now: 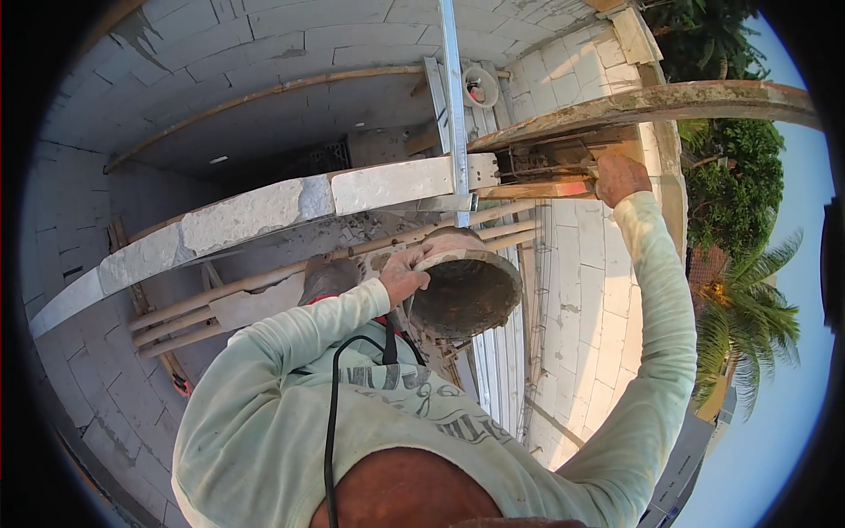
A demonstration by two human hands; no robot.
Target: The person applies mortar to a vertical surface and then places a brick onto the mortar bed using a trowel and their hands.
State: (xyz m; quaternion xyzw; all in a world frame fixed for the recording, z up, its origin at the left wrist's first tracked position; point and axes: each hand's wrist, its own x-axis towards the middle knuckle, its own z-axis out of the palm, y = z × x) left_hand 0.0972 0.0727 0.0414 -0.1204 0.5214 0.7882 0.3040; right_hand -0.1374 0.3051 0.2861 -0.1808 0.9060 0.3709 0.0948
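My left hand grips the rim of a mortar-crusted bucket, its fingers wrapped over the edge. The bucket is tilted with its mouth facing me, and its inside is dark and coated with mortar. My right arm stretches ahead to the right, where my right hand is closed in a fist. Whatever it may hold is hidden. That fist is at the right end of a wooden form with steel bars inside, beside the top of a block wall.
A metal channel crosses the wall top. A curved timber board runs along the form. Bamboo poles lie below, at left. Farther off stands a white bucket. Trees rise beyond the right wall.
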